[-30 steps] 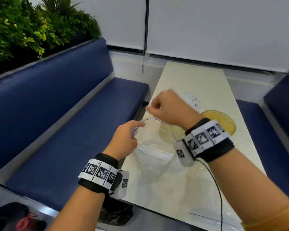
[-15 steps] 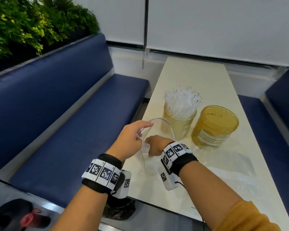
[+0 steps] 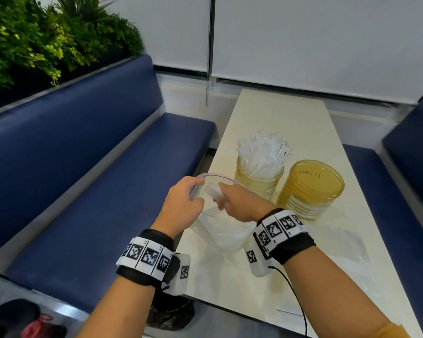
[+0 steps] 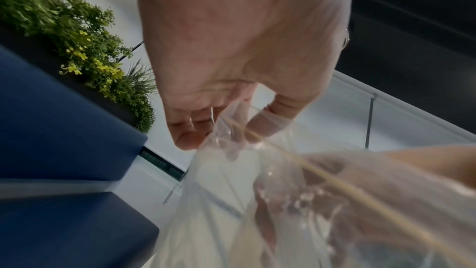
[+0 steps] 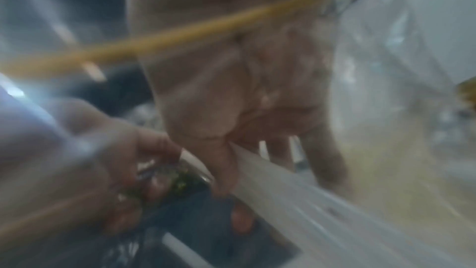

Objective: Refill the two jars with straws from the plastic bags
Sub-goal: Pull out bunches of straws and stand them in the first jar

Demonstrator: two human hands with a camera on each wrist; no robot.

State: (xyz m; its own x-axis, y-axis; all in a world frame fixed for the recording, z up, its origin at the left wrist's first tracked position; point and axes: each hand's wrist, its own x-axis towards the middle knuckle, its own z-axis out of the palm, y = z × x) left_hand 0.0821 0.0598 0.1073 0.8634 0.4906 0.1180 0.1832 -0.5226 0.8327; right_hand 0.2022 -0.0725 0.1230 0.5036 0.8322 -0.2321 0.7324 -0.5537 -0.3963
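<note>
A clear plastic zip bag [image 3: 220, 230] stands open at the table's near left edge. My left hand [image 3: 181, 203] pinches its rim [image 4: 226, 129] and keeps the mouth open. My right hand [image 3: 232, 198] is inside the bag mouth and grips a bundle of white wrapped straws [image 3: 214, 191], also seen as pale straws [image 5: 296, 191] in the blurred right wrist view. Behind the bag stand two amber jars: the left jar [image 3: 257, 181] is full of wrapped straws [image 3: 261, 152], the right jar [image 3: 310, 191] holds none that I can see.
A flat clear plastic bag [image 3: 344, 250] lies on the cream table [image 3: 279, 113] at the near right. Blue benches [image 3: 71, 191] run along both sides. Green plants [image 3: 34, 40] fill the far left. A dark bag [image 3: 171, 313] sits on the floor under the table's near corner.
My right hand came down from above the jars into the bag mouth and now rises with straws in it. The left hand stayed on the bag rim.
</note>
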